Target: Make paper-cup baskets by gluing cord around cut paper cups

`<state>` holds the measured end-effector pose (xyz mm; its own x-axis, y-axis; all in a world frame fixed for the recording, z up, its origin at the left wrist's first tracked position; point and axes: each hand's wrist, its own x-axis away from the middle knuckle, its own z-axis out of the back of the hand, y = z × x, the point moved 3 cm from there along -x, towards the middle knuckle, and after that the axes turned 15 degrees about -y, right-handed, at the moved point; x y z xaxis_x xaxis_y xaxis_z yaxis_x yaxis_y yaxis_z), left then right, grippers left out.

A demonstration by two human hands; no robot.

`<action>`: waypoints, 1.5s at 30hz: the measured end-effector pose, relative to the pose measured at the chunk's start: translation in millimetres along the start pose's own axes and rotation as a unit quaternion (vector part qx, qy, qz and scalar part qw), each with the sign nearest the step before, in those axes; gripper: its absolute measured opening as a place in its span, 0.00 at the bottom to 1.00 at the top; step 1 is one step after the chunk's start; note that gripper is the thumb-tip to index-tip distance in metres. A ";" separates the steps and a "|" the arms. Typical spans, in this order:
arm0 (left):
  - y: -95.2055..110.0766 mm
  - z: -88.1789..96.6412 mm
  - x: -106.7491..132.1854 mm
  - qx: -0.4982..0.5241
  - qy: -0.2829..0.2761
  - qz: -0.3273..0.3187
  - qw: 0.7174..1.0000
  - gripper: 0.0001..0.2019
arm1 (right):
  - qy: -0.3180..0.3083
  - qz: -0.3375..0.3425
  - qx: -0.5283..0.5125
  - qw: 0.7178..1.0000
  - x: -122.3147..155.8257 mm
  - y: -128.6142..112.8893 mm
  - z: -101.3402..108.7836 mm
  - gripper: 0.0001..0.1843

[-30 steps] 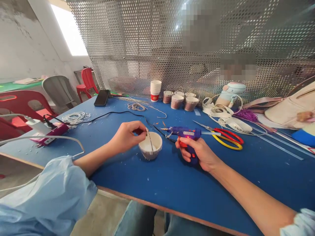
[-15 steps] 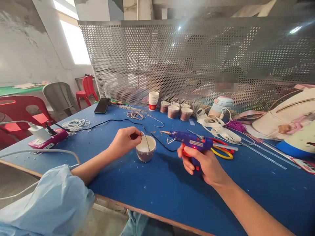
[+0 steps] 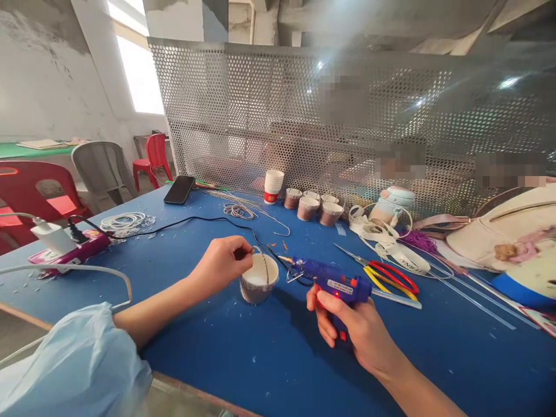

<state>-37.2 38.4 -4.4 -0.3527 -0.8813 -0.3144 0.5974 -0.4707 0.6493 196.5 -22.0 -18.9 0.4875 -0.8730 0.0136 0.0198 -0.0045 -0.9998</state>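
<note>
My left hand (image 3: pixel 223 260) is closed in a pinch on the end of a thin twisted cord (image 3: pixel 266 263), which arches into a small paper cup (image 3: pixel 259 279). White inside and greyish-brown outside, the cup stands upright on the blue table. My right hand (image 3: pixel 343 324) grips a blue hot glue gun (image 3: pixel 332 275) with a small red light lit on its side. The gun's nozzle points left, just right of the cup's rim and apart from it. A clear glue stick (image 3: pixel 397 298) sticks out near its rear end.
Scissors (image 3: pixel 391 278) with red and yellow handles lie right of the gun. Behind stand a stack of paper cups (image 3: pixel 273 186) and several wrapped cups (image 3: pixel 307 209). A phone (image 3: pixel 179 190), a coil of cord (image 3: pixel 238 211) and a power strip (image 3: pixel 89 243) with a black cable lie leftward.
The view has shifted slightly. The glue gun has moved a little left and down, uncovering the scissors. My left hand still pinches the cord at the cup.
</note>
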 end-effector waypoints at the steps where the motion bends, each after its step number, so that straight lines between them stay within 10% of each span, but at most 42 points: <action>1: -0.2 -0.4 0.1 0.003 0.001 0.002 1.000 0.05 | 0.010 0.003 0.001 1.000 0.3 -0.4 -0.2 0.18; 16: -1.3 2.4 -1.7 0.139 -0.072 0.039 0.987 0.08 | 0.070 0.021 0.051 0.996 0.1 2.9 -3.9 0.20; 30: -15.6 -6.4 7.4 0.302 -0.354 0.038 0.884 0.36 | 0.072 0.015 0.032 0.997 2.6 -1.2 -2.7 0.20; 45: 0.8 -30.4 17.2 0.319 -0.164 0.045 0.932 0.31 | 0.092 0.044 0.050 0.994 7.2 -20.3 13.8 0.19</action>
<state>-21.0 21.6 -30.4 -0.5862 -0.8063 -0.0788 0.1213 -0.1835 0.9755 211.7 -21.4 1.7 0.3236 -0.9423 -0.0855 0.0755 0.1158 -0.9904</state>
